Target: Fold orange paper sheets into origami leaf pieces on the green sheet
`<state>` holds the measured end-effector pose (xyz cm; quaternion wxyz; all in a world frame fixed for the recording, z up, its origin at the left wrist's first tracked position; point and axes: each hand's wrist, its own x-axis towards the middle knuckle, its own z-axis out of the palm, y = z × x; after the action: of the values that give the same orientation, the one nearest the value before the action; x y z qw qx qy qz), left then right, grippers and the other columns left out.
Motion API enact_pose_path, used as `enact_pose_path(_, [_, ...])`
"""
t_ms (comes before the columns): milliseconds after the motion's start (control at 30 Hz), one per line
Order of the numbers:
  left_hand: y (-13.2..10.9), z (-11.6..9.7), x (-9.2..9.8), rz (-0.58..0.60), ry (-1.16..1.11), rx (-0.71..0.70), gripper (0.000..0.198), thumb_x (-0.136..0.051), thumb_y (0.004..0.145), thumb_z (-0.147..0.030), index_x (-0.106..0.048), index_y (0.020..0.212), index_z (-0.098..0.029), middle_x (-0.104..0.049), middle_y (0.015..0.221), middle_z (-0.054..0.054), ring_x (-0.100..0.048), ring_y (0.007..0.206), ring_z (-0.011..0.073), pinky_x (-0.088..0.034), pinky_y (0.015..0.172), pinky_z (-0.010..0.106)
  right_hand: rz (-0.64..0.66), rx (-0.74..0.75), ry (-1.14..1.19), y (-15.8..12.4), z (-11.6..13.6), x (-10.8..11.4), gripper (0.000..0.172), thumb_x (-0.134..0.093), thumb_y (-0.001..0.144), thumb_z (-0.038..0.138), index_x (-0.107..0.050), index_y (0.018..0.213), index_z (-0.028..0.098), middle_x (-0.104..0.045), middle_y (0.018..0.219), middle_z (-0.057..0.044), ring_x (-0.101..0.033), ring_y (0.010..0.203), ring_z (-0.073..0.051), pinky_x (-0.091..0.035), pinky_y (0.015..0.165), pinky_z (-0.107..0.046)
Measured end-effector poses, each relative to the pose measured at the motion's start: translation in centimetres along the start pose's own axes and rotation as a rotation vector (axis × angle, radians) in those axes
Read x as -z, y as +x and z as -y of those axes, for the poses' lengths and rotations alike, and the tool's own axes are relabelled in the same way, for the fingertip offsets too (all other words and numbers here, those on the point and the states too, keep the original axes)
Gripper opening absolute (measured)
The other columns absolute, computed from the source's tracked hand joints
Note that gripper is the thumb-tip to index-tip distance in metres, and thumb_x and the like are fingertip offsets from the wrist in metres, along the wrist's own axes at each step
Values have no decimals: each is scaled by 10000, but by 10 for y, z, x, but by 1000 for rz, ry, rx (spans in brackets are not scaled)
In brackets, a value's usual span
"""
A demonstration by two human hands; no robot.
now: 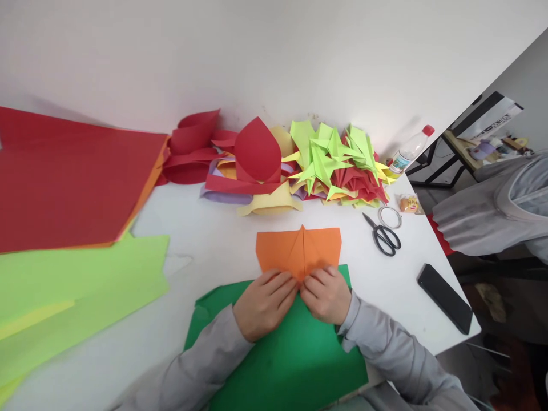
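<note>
A sheet of orange paper point(278, 248), folded with a crease down its middle and a small peak at the top, lies in front of me. My left hand point(269, 302) pinches its lower edge just left of the crease. On the other side of the crease, my right hand point(326, 294) grips the same edge with curled fingers. Both hands nearly meet at the centre, and the fingertips are partly hidden. Beneath them spreads green paper point(295, 359), partly under the orange sheet.
Red sheets point(77, 182) and lime sheets point(115, 274) lie left. Along the wall sit a red paper shape point(258, 151) and folded green pieces point(323, 160). Scissors point(383, 237), a wire ring point(390, 217), a snack packet point(410, 204), a bottle point(409, 153) and a black phone point(445, 298) are right.
</note>
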<state>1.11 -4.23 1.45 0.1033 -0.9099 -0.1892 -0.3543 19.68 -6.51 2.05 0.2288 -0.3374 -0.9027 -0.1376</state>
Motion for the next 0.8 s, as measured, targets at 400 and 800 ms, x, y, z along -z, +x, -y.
enact_pose_path(400, [-9, 11, 9, -50, 2, -32, 119, -548, 830, -44, -650, 835, -105, -737, 820, 88, -655, 824, 230, -482, 730, 393, -61, -29, 4, -4, -10, 7, 191, -502, 866, 107, -585, 705, 167, -621, 749, -23, -517, 769, -160, -307, 658, -336])
enact_pose_path(800, [-1, 15, 15, -121, 9, -2, 120, -610, 787, -32, -633, 843, -135, -737, 801, 53, -667, 775, 184, -479, 708, 341, -93, -41, -8, -9, -15, 4, 140, -511, 846, 101, -627, 783, 149, -648, 767, -34, -537, 774, -172, -323, 654, -342])
